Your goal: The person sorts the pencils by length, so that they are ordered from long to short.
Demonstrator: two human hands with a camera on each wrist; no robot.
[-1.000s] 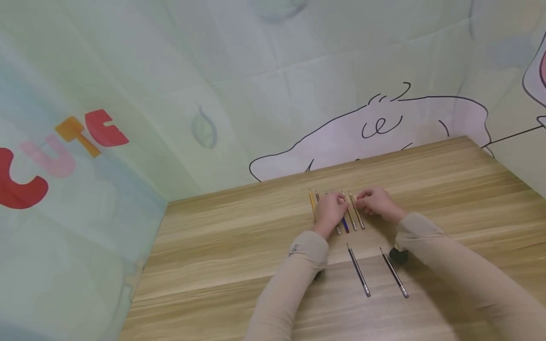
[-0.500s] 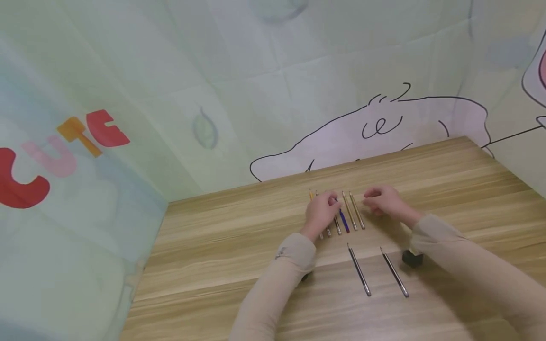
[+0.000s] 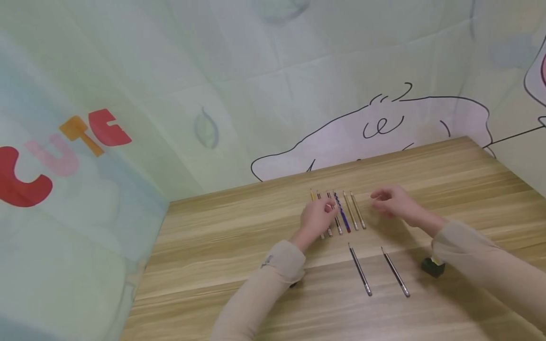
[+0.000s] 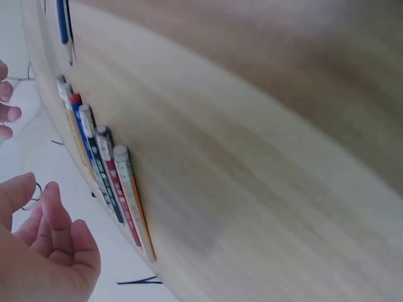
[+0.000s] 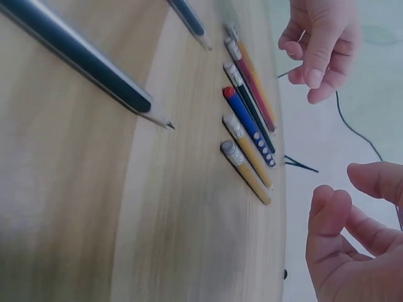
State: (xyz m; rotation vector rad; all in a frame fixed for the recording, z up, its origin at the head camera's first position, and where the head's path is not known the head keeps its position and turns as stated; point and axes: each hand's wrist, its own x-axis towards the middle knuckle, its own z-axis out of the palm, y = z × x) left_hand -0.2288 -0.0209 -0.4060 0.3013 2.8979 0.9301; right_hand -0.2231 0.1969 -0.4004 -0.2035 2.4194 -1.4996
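Several pencils lie side by side in a row near the table's far edge. My left hand (image 3: 316, 218) hovers over the row's left end with loosely bent fingers and nothing between them. Partly beneath it are a yellow-orange pencil (image 4: 135, 207), a red one (image 4: 116, 182) and a dark green one (image 5: 249, 100). A blue pencil (image 5: 245, 119) with white dots and a red end lies beside them. Two yellow pencils, one of them the outermost yellow pencil (image 3: 358, 210), close the right side. My right hand (image 3: 394, 203) hangs right of the row, fingers loosely bent, holding nothing.
Nearer me, two dark pencils with silvery ends lie apart on the wooden table (image 3: 204, 265): a left one (image 3: 359, 270) and a right one (image 3: 395, 272). A small dark block (image 3: 432, 267) shows at the right cuff. A printed cloth wall (image 3: 213, 94) stands behind.
Both hands have drawn apart: the left moved left and a little nearer, uncovering more of the row, while the right moved right, away from the yellow pencils. The pencils look about unchanged.
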